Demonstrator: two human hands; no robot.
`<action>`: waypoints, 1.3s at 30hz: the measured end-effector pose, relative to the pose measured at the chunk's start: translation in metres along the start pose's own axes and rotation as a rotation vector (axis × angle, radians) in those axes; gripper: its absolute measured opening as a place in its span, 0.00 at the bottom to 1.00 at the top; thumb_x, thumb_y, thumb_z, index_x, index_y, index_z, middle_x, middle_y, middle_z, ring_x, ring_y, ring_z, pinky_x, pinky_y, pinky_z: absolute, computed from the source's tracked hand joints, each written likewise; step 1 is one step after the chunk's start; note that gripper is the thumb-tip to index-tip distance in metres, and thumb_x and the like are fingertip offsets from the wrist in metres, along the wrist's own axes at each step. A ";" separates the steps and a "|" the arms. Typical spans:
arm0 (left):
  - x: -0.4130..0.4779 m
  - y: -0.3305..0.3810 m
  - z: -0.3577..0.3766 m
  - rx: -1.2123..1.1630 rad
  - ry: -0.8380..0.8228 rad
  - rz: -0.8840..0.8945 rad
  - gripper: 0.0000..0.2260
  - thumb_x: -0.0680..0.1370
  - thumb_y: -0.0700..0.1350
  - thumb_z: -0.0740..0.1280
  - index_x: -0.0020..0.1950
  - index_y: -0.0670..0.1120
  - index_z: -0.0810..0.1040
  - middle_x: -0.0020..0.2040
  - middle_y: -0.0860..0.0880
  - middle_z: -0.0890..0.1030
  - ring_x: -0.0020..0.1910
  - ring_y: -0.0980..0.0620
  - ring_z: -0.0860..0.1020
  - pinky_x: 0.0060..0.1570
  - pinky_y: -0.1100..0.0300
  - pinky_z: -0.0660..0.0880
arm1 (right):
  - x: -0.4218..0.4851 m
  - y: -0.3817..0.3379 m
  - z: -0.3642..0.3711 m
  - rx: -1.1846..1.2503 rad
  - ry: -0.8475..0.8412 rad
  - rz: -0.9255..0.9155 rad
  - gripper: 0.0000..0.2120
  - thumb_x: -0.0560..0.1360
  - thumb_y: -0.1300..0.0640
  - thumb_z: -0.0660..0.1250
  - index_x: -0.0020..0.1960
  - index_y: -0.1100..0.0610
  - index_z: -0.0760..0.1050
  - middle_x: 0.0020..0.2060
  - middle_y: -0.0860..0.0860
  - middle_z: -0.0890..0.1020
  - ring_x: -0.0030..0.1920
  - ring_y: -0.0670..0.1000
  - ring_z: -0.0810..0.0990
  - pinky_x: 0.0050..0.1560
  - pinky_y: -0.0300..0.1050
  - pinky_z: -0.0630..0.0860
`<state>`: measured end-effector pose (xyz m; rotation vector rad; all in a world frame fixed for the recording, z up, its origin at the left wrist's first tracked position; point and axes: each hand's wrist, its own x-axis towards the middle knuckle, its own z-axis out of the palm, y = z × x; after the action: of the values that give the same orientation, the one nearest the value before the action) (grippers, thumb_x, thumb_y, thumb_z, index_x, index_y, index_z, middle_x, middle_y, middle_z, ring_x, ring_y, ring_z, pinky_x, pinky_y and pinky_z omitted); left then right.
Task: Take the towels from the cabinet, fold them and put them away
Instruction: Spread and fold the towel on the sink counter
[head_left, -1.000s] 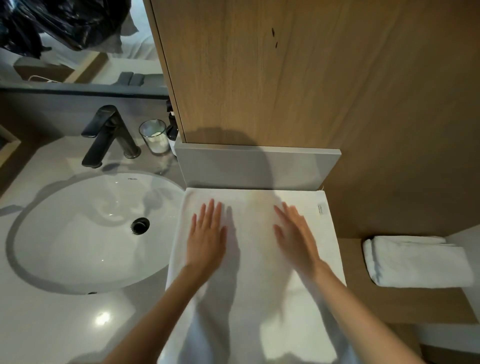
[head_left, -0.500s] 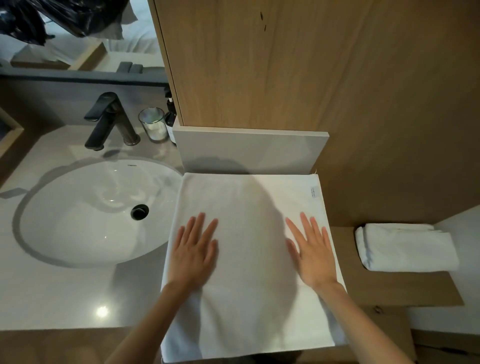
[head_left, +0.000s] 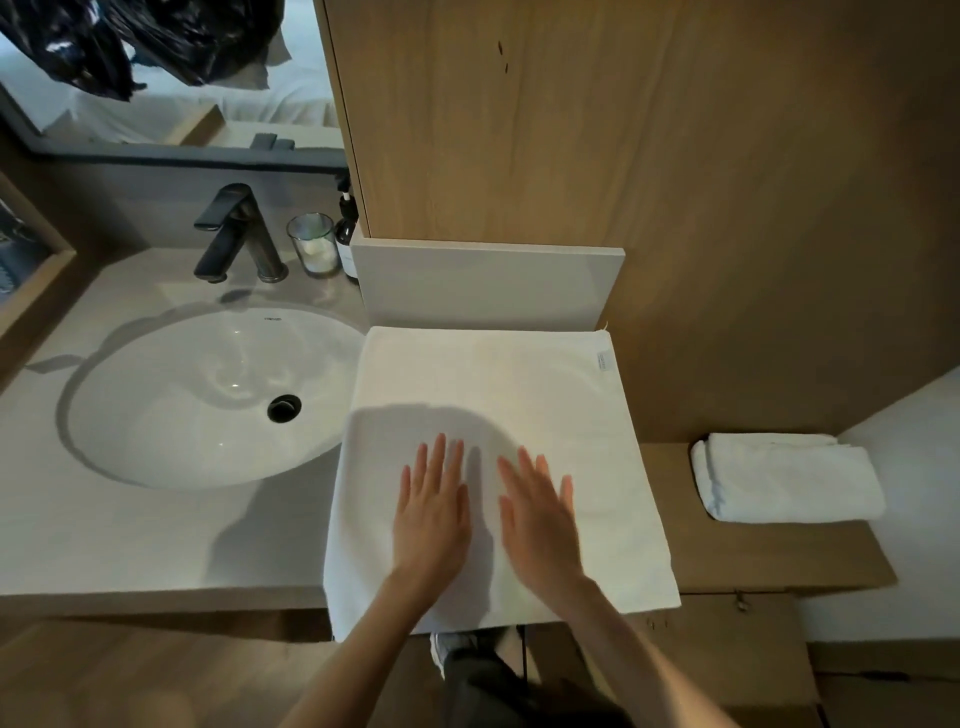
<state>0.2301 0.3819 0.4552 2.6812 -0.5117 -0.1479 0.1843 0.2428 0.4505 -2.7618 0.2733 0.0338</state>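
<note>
Now | white towel (head_left: 498, 415) flat, square | left hand (head_left: 434, 512), right hand (head_left: 537, 512) pressing, fingers straight

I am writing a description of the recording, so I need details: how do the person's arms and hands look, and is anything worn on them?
Both forearms are bare as far as the picture shows; no sleeve is visible. The left hand and the right hand wear no gloves, and I see no ring, watch or bracelet. The right hand is slightly blurred, so small details cannot be told.

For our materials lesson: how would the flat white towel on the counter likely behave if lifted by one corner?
The flat white towel would probably droop, since its near edge hangs limp over the grey counter. It is likely light and easily slid, being thin and lying smooth.
</note>
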 end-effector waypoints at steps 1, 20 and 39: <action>-0.006 0.000 0.007 0.023 -0.020 -0.006 0.29 0.77 0.56 0.33 0.78 0.52 0.44 0.77 0.52 0.41 0.77 0.49 0.40 0.76 0.52 0.38 | -0.008 -0.003 0.007 -0.042 -0.011 -0.007 0.24 0.83 0.51 0.50 0.78 0.46 0.55 0.78 0.50 0.54 0.78 0.55 0.49 0.75 0.57 0.42; -0.087 -0.082 -0.027 0.278 -0.047 0.226 0.36 0.77 0.69 0.50 0.78 0.48 0.57 0.77 0.39 0.56 0.76 0.41 0.56 0.72 0.42 0.57 | -0.082 0.067 -0.039 -0.275 -0.230 -0.222 0.28 0.79 0.35 0.43 0.76 0.36 0.38 0.78 0.46 0.40 0.77 0.58 0.38 0.74 0.64 0.39; -0.102 -0.089 -0.021 0.492 -0.093 0.331 0.45 0.65 0.40 0.78 0.77 0.49 0.59 0.70 0.33 0.67 0.66 0.31 0.70 0.63 0.39 0.70 | -0.085 0.083 -0.004 -0.620 -0.058 -0.186 0.60 0.68 0.73 0.70 0.75 0.44 0.27 0.77 0.60 0.39 0.73 0.71 0.40 0.70 0.67 0.50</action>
<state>0.1686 0.5037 0.4407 3.0110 -1.1396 -0.0547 0.0847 0.1814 0.4301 -3.3803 -0.0223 0.1774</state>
